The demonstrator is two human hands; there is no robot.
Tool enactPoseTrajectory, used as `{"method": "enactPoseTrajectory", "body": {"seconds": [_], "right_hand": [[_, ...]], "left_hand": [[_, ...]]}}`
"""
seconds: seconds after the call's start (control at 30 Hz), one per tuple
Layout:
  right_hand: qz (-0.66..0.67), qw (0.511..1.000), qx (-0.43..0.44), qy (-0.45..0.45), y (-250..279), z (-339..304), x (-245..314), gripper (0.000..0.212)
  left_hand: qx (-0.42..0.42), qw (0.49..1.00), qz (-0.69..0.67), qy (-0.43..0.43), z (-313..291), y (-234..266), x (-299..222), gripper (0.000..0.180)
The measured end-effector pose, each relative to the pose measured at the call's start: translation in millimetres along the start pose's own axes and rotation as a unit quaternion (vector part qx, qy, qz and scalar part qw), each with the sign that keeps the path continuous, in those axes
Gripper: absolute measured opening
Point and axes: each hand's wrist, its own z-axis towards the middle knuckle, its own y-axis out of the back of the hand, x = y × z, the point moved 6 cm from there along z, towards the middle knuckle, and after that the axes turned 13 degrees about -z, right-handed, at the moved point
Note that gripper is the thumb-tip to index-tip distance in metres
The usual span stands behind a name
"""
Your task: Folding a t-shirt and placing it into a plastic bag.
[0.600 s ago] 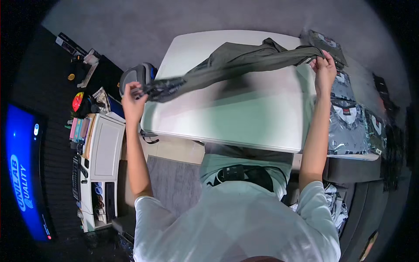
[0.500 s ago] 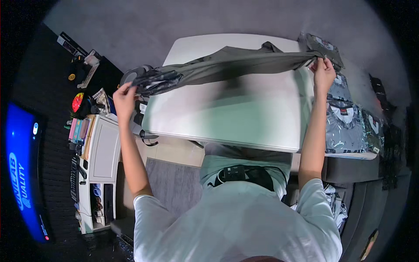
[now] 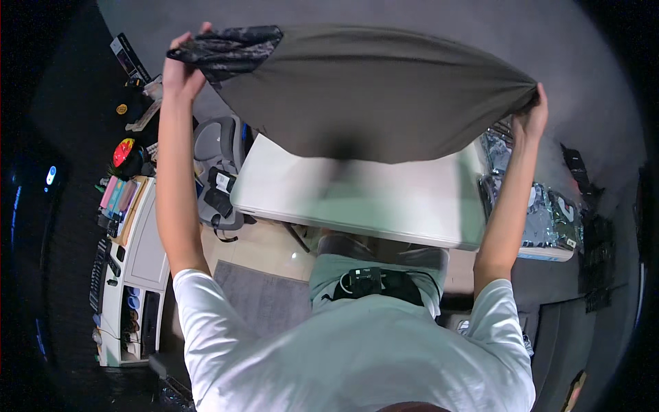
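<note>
A dark olive garment (image 3: 384, 96), probably a shirt, is stretched out in the air above the far part of the white table (image 3: 329, 199). At its left end is a dark camouflage-patterned section. My left hand (image 3: 184, 77) grips that patterned corner, its fingers partly hidden by the cloth. On the other side, my right hand (image 3: 533, 118) is closed on the bunched right corner. Between my hands the cloth sags downward, covering the table's far half.
Right of the table, several folded shirts in clear plastic bags (image 3: 542, 213) lie on a light surface. Left of it stands a grey chair (image 3: 218, 147) with dark items on it. A white cabinet (image 3: 141, 240) and a grey rug (image 3: 257, 295) are at the left.
Both hands have risen and moved farther out with the garment. The cloth has gone from a narrow twisted strip over the table to a broad spread sheet.
</note>
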Motion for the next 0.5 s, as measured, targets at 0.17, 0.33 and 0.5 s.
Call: {"method": "enactPoseTrajectory", "body": {"seconds": [0.17, 0.33, 0.5], "right_hand": [[-0.110, 0.965, 0.022, 0.237, -54.3, -41.2, 105.0, 0.038], [-0.229, 0.926, -0.109, 0.279, -59.6, -27.4, 126.6, 0.034], [-0.510, 0.825, -0.164, 0.178, -14.3, 26.8, 23.2, 0.045]], "left_hand": [[0.363, 0.930, -0.060, -0.007, -26.8, -72.9, -79.2, 0.023], [0.165, 0.978, 0.118, -0.053, 10.4, -67.8, -72.1, 0.027], [0.010, 0.542, 0.741, -0.396, 51.2, -2.8, -20.3, 0.020]]}}
